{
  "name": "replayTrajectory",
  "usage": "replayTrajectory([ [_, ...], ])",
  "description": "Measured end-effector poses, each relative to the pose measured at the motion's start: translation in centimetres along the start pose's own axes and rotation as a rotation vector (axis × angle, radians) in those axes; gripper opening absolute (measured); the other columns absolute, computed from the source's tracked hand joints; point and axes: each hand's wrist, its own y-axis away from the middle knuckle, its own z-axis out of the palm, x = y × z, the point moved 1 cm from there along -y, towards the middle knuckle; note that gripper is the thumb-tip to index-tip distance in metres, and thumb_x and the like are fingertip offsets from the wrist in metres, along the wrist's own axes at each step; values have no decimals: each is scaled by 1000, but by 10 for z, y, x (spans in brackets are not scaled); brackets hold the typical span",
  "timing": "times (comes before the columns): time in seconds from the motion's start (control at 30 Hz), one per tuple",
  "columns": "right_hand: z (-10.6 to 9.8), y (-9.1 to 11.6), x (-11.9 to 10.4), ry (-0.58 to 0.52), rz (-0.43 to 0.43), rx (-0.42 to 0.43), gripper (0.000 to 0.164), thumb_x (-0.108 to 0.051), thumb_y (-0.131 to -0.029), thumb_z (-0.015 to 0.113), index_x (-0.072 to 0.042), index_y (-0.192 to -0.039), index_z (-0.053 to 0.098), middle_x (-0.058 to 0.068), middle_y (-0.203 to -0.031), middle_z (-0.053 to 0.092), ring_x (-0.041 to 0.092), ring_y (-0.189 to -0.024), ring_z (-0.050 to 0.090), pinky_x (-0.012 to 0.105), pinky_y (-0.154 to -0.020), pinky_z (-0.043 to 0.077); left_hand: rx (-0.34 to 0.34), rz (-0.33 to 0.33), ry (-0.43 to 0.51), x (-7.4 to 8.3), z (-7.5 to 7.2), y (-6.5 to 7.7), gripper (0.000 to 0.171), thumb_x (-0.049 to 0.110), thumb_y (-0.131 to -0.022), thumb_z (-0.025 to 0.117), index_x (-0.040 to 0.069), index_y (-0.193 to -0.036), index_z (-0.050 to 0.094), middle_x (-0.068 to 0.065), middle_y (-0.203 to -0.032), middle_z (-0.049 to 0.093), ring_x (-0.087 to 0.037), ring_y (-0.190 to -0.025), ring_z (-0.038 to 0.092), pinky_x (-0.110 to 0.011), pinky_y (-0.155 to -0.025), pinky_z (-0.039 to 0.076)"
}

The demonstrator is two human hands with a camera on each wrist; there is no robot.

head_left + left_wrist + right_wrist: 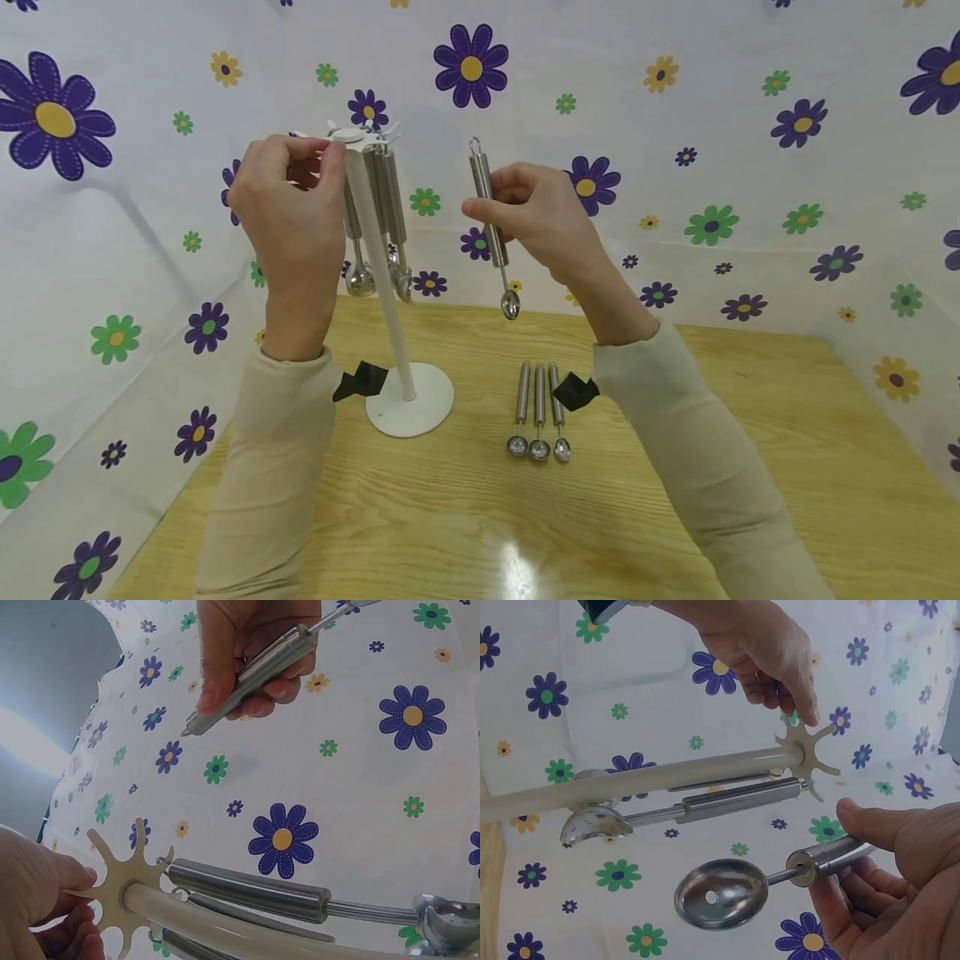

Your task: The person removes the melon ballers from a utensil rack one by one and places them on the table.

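My right hand (543, 221) holds a steel melon baller (511, 306) by its thick handle, thumb on one side and fingers on the other. Its small oval scoop points down and has a hole in it, clear in the right wrist view. The loop at the handle's end points up, to the right of a white utensil stand (386, 304). With thumb and fingers, my left hand (296, 200) pinches a hook arm on the stand's star-shaped top (116, 885). Several steel scoops (397, 200) hang by their loops from other hooks, partly hidden behind the pole.
Three more steel scoops (539, 400) lie side by side on the wooden table (450, 517), their scoop ends toward me. The stand's round white base (427, 417) is left of them. Flower-patterned cloth (720, 275) covers the walls behind and beside the table.
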Motion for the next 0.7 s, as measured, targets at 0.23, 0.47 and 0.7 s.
replayTrajectory([
  [0.23,-14,5,11,-5,18,46,27,-18,-93,79,-1,-111,69,9,-94,70,23,-85,60,32,-73,54,14,-7,38,-3,0,-1,32,30,-101,68,0,-107,76,-10,-99,67,-2,-85,55,-17,-78,48],
  [0.47,-24,8,21,7,68,80,27,-21,-93,79,-2,-108,69,7,-93,68,23,-88,61,31,-74,55,37,-20,75,-3,2,-1,28,25,-101,67,-2,-104,75,-10,-97,69,-3,-82,58,-18,-78,50],
  [0.7,-23,9,29,27,68,80,26,-23,-93,80,-1,-105,70,8,-92,69,23,-85,60,30,-70,55,46,-49,100,-3,5,-1,27,24,-101,66,-2,-104,73,-10,-98,72,-5,-79,57,-19,-76,49],
])
